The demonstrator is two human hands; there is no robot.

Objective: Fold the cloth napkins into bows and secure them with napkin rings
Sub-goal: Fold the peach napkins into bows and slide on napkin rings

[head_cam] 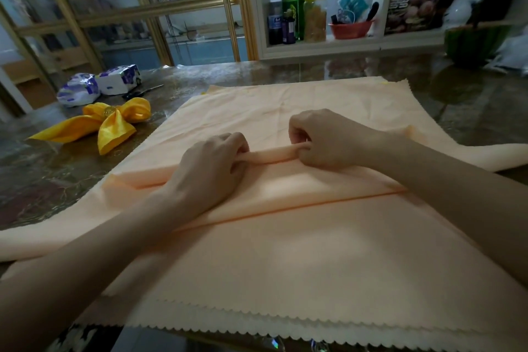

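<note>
At frame centre the left hand [211,164] and right hand [317,138] each pinch the peach napkin [285,251]'s rolled fold on the table [51,180]; roll evenly, keeping it straight.

Both bare arms reach forward, side by side. The left grip [211,168] curls its fingers round a fold of the napkin [271,156] — the right grip [320,140] pinches the same fold, knuckles up.

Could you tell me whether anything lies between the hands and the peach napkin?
Nothing visible does: the left hand and right hand both pinch the raised fold of the peach napkin. The yellow bow lies apart on the left.
</note>
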